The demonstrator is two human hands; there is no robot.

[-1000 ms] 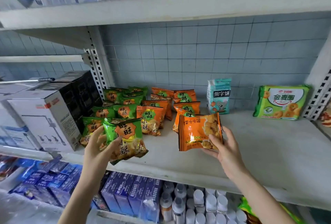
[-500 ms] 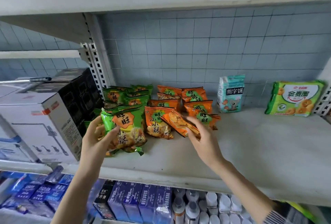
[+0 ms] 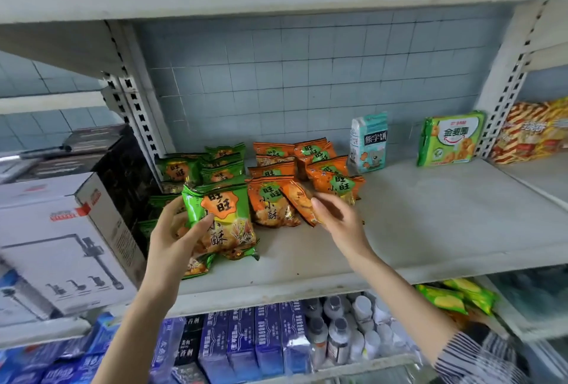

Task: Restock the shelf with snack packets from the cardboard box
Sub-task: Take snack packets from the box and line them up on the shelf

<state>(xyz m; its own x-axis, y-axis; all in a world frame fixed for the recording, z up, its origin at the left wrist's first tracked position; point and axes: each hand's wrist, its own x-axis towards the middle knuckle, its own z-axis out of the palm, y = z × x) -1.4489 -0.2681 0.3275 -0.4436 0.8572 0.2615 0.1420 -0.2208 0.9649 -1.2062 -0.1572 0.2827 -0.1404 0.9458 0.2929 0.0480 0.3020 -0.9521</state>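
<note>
Both packets appear to be going in by colour, probably to keep the rows sorted: the green packet (image 3: 222,223) is held upright at the front of the green stack, left of the orange stack (image 3: 302,168), and the orange packet (image 3: 299,205) is tilted against that stack's front row on the shelf (image 3: 430,230). The left hand (image 3: 172,239) reaches up, thumb and fingers clamped on the green packet; the right hand (image 3: 338,217) reaches forward, fingers closed on the orange packet's lower end.

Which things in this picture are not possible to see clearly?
- Cardboard box: outside the head view.
- Orange packet under the right hand: its front is tilted away and its lower end covered.
- Packets behind the green packet held in the left hand: hidden.
- Top shelf goods: cut off by the upper edge.
</note>
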